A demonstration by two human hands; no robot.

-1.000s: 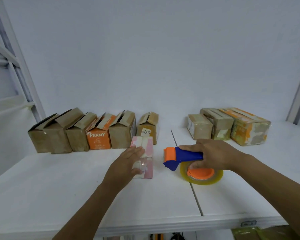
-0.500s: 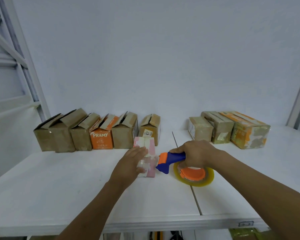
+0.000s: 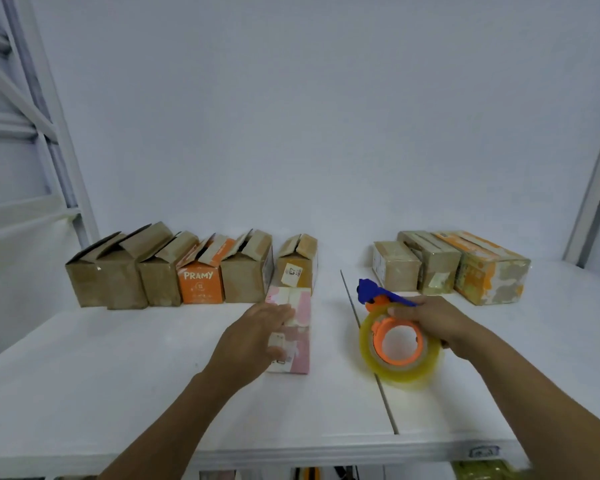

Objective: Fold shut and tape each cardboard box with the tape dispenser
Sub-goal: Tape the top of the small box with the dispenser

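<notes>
White table (image 3: 101, 375) filled the lower half of the frame. Its front edge ran along the bottom, and a seam (image 3: 383, 393) cut from the back centre to the front, right of centre. We saw shelf frames at the far left (image 3: 49, 133) and far right (image 3: 596, 202) edges.

A row of six boxes with raised flaps (image 3: 243, 278) stood along the wall, left of centre, side by side, the orange PRAMY box (image 3: 200, 282) fourth from the left. Three taped boxes (image 3: 437, 268) sat at right of centre against the wall. Bare table lay between the two groups, where the seam started.

The pink-and-white box (image 3: 300, 327) stood at centre with its flaps down. Its far end was just in front of the row's rightmost box, and its near end was well back from the front edge. Wide bare table lay to its left and in front.

The tape dispenser (image 3: 395, 341) was right of the pink box, over the seam, with a clear strip between them. It was tilted, the roll facing us and the blue head pointing to the upper left. We couldn't tell whether the roll touched the table because of blur.

Our left hand (image 3: 253, 337) lay on the pink box, fingers fairly straight across its top and thumb against its near face. Our right hand (image 3: 437, 323) was wrapped round the dispenser's handle, gripping it.
</notes>
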